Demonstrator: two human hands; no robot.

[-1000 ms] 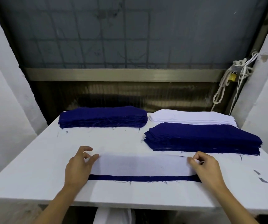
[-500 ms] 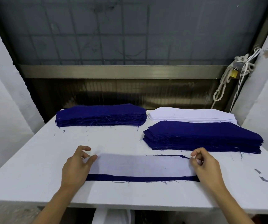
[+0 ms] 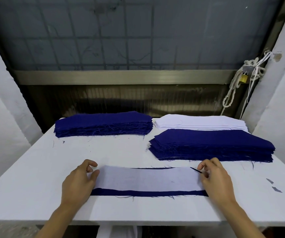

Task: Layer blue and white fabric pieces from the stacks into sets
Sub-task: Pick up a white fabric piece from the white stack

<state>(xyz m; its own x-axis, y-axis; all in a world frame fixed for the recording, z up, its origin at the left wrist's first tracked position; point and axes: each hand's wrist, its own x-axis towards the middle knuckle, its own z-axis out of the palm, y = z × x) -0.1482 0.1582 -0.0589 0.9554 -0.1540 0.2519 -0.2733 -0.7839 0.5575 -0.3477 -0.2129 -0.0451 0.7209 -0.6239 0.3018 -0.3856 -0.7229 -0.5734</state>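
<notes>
The left hand (image 3: 79, 182), loosely bent, rests its thumb on the white piece (image 3: 147, 177) lying over the blue piece (image 3: 147, 193). The right hand (image 3: 215, 179) pinches the other end.

Table (image 3: 26, 186): left blue stack (image 3: 104, 124), right blue stack (image 3: 210, 145) (white stack (image 3: 198, 121) behind), layered set (image 3: 147, 179).
</notes>
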